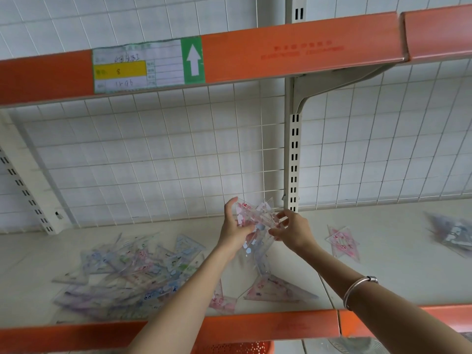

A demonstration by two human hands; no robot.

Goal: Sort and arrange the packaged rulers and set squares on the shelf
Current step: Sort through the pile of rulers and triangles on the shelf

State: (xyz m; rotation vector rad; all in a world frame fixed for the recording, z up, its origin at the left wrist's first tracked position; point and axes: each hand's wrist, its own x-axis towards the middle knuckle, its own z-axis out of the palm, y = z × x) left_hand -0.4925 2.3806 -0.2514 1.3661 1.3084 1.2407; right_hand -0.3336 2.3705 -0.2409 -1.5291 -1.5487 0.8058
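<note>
Set squares [255, 226] between both hands

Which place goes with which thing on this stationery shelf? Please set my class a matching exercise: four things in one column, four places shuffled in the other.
Things
1. paper label
2. loose pile of packets
3. lone pink packet
4. bundle of packets

Places
A. flat on the shelf, to the right of the right hand
B. gripped by the left hand and the right hand
C. on the orange edge of the level above
D. on the shelf, to the left of the left hand

Pairs: 1-C, 2-D, 3-A, 4-B
</note>
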